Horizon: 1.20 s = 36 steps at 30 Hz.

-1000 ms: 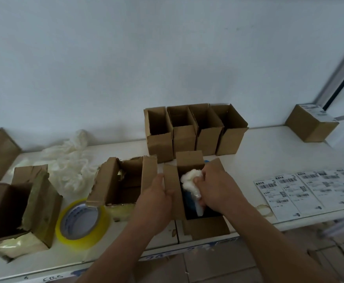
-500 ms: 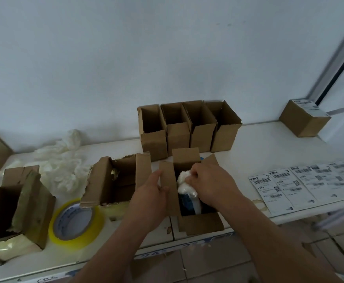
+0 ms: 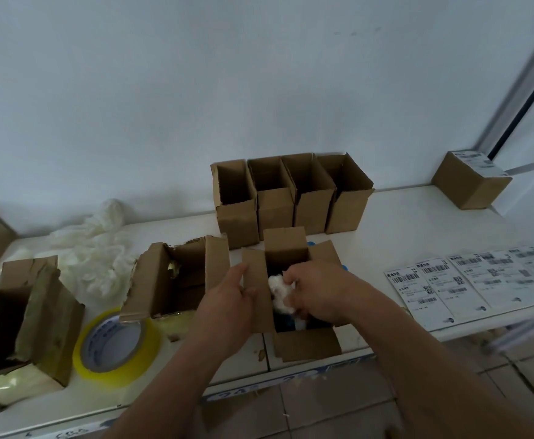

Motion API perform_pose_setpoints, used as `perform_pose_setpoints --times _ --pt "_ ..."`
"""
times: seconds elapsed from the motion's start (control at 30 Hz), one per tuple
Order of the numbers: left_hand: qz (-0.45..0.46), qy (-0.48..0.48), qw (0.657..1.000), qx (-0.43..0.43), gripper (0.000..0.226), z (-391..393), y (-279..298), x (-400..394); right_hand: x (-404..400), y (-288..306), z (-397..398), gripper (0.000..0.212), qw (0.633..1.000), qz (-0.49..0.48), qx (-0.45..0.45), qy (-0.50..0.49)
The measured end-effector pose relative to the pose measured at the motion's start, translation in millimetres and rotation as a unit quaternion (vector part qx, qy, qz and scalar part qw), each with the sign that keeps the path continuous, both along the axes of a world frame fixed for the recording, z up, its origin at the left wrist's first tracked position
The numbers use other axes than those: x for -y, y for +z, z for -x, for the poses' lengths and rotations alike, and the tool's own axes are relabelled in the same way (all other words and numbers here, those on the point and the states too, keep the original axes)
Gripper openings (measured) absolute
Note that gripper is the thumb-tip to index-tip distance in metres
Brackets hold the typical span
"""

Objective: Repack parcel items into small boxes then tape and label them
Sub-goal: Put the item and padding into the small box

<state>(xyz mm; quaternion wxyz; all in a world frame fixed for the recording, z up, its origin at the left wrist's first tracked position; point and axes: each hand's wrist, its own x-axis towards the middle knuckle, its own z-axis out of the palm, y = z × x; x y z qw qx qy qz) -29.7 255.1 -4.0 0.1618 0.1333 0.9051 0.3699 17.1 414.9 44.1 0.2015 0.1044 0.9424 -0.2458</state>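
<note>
The left hand (image 3: 227, 299) grips the left flap of the open box (image 3: 307, 343) while the right hand (image 3: 319, 289) pinches white wadding (image 3: 278, 288), apparently paper, inside it.

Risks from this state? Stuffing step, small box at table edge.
1. The small box sits at the table front edge; the right hand pushing white padding in might shove it off.
2. Padding bulges above the opening, so flaps may not close flat for taping.
3. The left hand grips only one flap, which could bend or tear.
</note>
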Motion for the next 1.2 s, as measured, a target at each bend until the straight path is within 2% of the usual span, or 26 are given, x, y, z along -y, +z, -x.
perform_pose_setpoints --times 0.07,0.13,0.27,0.33,0.4,0.5,0.57,0.7,0.9,1.07,1.2 --pt "0.0 -0.002 1.0 0.0 0.051 -1 0 0 1 -1 1 0.034 0.997 -0.057 0.014 0.04" --pt "0.004 -0.005 1.0 -0.003 0.05 -1 0 0 5 -9 2 0.021 0.991 -0.113 -0.012 0.073" --pt "0.0 -0.008 1.0 -0.004 0.048 -2 1 0 16 -24 0 0.014 0.97 -0.206 -0.065 0.11" --pt "-0.004 -0.012 1.0 0.0 0.045 -2 1 0 16 -23 -1 0.009 0.976 -0.18 -0.078 0.097" --pt "-0.001 -0.016 1.0 0.002 0.042 -2 0 1 10 -20 -2 0.01 0.989 -0.101 -0.092 0.058" --pt "-0.014 -0.022 1.0 0.018 0.033 -2 0 2 -1 -16 -4 0.038 0.997 -0.008 -0.058 0.043" --pt "-0.033 -0.024 0.999 0.025 0.022 -1 1 3 -4 -17 -5 0.049 0.997 -0.022 -0.035 0.072" --pt "-0.075 -0.011 0.996 0.043 0.018 1 2 4 0 -16 -3 0.051 0.993 -0.043 -0.04 0.101" --pt "-0.095 0.001 0.994 0.062 0.019 2 2 9 10 -14 2 0.035 0.997 -0.034 -0.01 0.073" --pt "-0.101 0.004 0.992 0.069 0.019 2 1 11 19 -20 12 0.032 0.98 -0.139 0.035 0.137" --pt "-0.098 0.005 0.992 0.074 0.021 2 1 9 20 -20 16 0.03 0.974 -0.165 0.072 0.136"
